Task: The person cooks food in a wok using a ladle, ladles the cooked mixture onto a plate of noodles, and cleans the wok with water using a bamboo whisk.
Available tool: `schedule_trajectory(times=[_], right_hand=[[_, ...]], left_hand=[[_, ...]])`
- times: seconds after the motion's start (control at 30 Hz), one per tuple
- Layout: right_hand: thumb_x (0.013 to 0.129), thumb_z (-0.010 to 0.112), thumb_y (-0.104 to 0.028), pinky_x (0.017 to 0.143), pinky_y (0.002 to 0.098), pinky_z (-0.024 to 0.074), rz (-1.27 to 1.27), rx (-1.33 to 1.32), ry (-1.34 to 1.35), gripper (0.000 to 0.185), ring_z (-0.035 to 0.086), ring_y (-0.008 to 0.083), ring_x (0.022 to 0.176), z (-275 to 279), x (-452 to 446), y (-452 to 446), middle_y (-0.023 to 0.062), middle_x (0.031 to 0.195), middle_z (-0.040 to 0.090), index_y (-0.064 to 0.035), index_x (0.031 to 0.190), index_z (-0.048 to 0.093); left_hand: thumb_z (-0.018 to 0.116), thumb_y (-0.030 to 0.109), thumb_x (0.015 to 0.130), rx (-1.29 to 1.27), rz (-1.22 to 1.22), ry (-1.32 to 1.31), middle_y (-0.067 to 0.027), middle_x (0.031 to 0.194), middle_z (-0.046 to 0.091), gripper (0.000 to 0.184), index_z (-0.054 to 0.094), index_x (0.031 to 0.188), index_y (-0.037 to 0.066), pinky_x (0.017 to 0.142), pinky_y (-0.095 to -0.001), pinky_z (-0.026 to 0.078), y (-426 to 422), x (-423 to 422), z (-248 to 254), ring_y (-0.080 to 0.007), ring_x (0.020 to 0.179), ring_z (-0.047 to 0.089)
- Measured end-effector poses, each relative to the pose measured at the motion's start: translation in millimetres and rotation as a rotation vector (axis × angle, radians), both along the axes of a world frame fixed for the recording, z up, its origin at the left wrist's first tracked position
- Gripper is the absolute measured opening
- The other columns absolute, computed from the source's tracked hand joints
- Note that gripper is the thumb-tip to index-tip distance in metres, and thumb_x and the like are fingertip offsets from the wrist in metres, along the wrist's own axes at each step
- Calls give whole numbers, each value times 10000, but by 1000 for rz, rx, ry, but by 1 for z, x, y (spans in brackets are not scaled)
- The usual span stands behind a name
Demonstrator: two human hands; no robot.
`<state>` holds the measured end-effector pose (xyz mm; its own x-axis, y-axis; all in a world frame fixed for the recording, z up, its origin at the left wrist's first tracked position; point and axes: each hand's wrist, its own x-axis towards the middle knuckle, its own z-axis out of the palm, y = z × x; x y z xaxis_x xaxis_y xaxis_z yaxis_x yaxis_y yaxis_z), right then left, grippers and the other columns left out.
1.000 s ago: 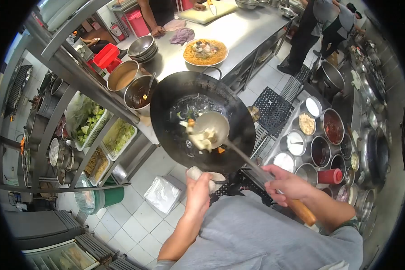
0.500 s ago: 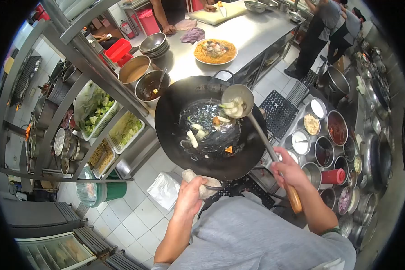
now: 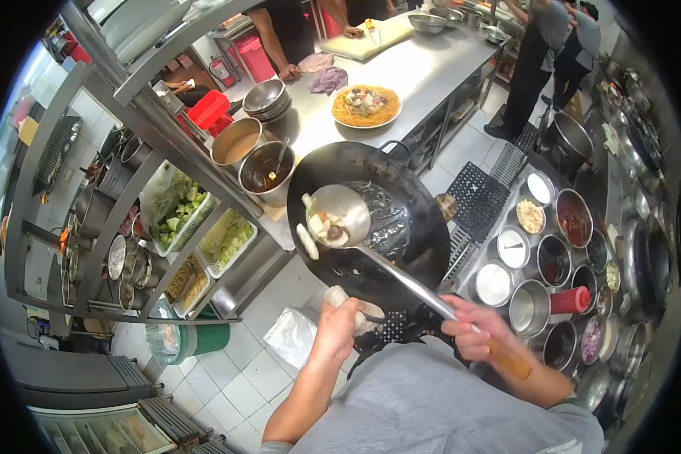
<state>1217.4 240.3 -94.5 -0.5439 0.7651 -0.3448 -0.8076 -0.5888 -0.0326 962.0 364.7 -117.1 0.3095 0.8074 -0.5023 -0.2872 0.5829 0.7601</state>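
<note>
Steel bench beyond black round wok. Left hand clenches beige cloth at rim; blurred right hand seemingly closed round metal ladle. Carry level.

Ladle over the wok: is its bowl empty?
No, several pieces of food sit in the bowl of the ladle.

Long stainless-steel desk: open surface right of the round white plate of noodles.
Round black wok: obstructs near-side approach to desk.
Slanted grey metal rail: bars left side.
Round steel containers: close-packed, narrow gaps.
</note>
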Motion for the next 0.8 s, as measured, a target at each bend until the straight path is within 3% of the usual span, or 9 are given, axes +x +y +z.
schedule_trajectory(times=[0.23, 0.33, 0.47, 0.5, 0.6, 0.63, 0.7, 0.8], right_hand=[[1002, 457, -109, 365, 247, 356, 8, 3, -425, 455, 362, 58, 437, -9, -3, -6, 9, 751, 420, -240, 1428, 366], [976, 490, -108, 355, 244, 358, -27, -73, -717, 465, 379, 61, 432, 16, 5, 4, 14, 729, 437, -223, 1412, 377], [933, 516, -87, 349, 266, 368, 143, 32, -1360, 489, 426, 75, 421, 17, 23, 21, -8, 650, 469, -162, 1393, 369], [937, 501, -36, 356, 281, 371, 209, 44, -1454, 491, 457, 115, 435, 21, 23, 27, 10, 655, 468, -96, 1391, 323], [930, 510, -70, 372, 256, 382, 275, 23, -1396, 502, 451, 74, 447, 22, 24, 30, -2, 673, 480, -154, 1397, 343], [941, 502, -74, 375, 255, 385, 241, -18, -1249, 500, 456, 75, 454, 26, 21, 30, 6, 696, 479, -156, 1407, 340], [963, 487, -82, 380, 252, 391, 171, -92, -947, 496, 467, 77, 470, 37, 11, 29, 23, 742, 478, -160, 1428, 333], [996, 468, -102, 350, 271, 382, -1, -126, -110, 407, 405, 66, 432, 13, 20, 20, 20, 766, 437, -175, 1390, 401]], left_hand=[[578, 9, 819, -168, 23, -65, -151, 998, 630, 309, 535, 1122, -31, 843, -450, 556, -2, -22, 12, -290, 910, 664], [584, 17, 820, -173, 13, -88, -150, 997, 631, 316, 531, 1129, -24, 837, -442, 556, -3, -24, 12, -287, 902, 662], [576, 17, 815, -106, 8, -25, -128, 980, 636, 304, 548, 1114, -26, 821, -414, 551, -5, -18, 6, -258, 896, 658], [560, -3, 811, -47, 2, -9, -122, 987, 634, 308, 541, 1116, -38, 799, -386, 545, -4, -14, 4, -237, 891, 650], [534, -49, 796, 98, -12, 52, -111, 1001, 627, 330, 515, 1126, -61, 749, -328, 531, -1, 0, -2, -193, 880, 630], [539, -53, 789, 128, -11, 78, -112, 1001, 624, 343, 502, 1131, -61, 745, -323, 530, 1, 5, -5, -189, 879, 628], [555, -63, 768, 109, -16, 133, -120, 1007, 614, 401, 454, 1157, -62, 731, -318, 532, 4, 10, -14, -180, 874, 622], [544, -52, 776, 132, -22, 125, -112, 997, 624, 345, 501, 1118, -56, 729, -324, 536, 10, 9, -18, -182, 885, 628]])
